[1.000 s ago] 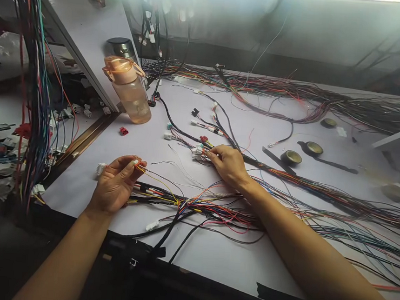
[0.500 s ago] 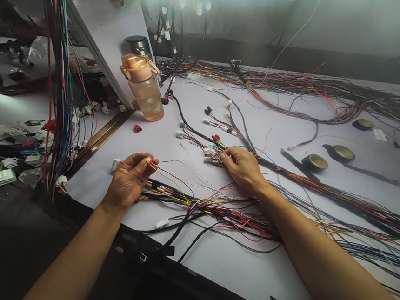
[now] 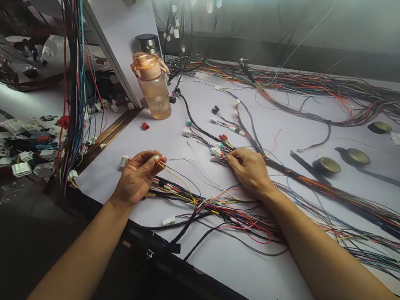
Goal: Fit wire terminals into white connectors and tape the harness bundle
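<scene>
My left hand pinches a small red connector with yellow wires trailing from it to the right. A white connector lies just left of that hand. My right hand rests on the white table, its fingertips closed on a cluster of white and red connectors at the end of a wire harness. A tangle of coloured wires lies between and below both hands.
A peach water bottle stands at the back left beside a dark-lidded jar. A loose red connector lies near it. Tape rolls sit at the right. Hanging wires and a heap of connectors are at the left.
The view has shifted, so everything sits further right and slightly higher in the picture. Both hands keep their holds and have hardly moved on the table.
</scene>
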{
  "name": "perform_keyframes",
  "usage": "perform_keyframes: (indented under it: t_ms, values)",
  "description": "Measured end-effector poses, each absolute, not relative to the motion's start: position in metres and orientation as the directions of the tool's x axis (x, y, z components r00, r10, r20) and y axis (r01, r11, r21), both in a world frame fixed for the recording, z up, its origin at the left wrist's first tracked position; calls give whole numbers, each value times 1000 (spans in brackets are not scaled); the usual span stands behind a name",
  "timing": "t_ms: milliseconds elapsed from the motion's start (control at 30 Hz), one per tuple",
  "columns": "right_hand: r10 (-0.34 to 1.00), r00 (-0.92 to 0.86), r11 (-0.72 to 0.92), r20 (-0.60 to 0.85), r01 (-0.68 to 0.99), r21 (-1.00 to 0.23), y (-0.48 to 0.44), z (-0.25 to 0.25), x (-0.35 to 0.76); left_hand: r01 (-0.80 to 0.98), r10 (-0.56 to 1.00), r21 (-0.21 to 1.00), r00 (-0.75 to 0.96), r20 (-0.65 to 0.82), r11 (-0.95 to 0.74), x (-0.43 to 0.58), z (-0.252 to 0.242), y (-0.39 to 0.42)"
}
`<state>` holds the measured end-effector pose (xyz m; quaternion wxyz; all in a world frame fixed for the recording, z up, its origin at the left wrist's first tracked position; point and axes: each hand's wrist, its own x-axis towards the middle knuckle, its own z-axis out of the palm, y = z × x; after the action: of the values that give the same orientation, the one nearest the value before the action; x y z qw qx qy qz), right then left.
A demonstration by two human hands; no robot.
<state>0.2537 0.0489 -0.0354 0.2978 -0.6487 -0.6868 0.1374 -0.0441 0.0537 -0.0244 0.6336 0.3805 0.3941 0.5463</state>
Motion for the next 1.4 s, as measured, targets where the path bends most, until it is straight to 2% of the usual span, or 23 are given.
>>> perform_keyframes:
  t_ms: [367,467,533,667,767,900,1067,1267,1400]
  values:
    - [963,26,116,267,856,-504,48,-33,251,-400,991,908,93,-99,128,-43,-23,52]
    - [938,-26,186,345,878,-440,48,-24,246,-405,990,904,102,-101,134,-43,-23,52]
    - [922,-74,251,379,860,-443,48,-17,237,-415,988,899,119,-103,144,-43,-23,51]
    - [947,-127,263,297,835,-483,50,-11,204,-437,984,886,150,-101,158,-45,-25,51]
    - [955,-168,251,245,895,-367,54,-11,181,-445,984,882,152,-97,156,-46,-27,51]
    - [925,-286,336,252,924,-184,59,-9,159,-450,984,880,154,-93,154,-46,-27,50]
    - [927,-326,347,186,933,-95,63,-14,144,-446,983,882,162,-86,150,-45,-25,49]
    - [932,-303,327,199,939,-103,61,-16,146,-461,983,874,159,-89,154,-45,-25,49]
    - [888,-244,343,388,916,-208,48,-8,156,-456,985,877,141,-100,154,-44,-24,49]
